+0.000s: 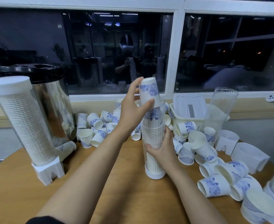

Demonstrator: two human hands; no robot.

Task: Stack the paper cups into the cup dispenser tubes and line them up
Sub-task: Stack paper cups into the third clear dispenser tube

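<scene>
While left hand (pixel 133 109) grips cup (pixel 149 91), right hand (pixel 160 150) grips tube (pixel 154 167), partly hiding stack (pixel 152 131).

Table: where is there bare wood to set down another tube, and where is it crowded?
Bare wood lies between the capped full tube on the left and the tube that the right hand grips, though both forearms cross it, and along the near left edge. Crowded: loose cups right of the gripped tube, and the cup heap behind it.
</scene>
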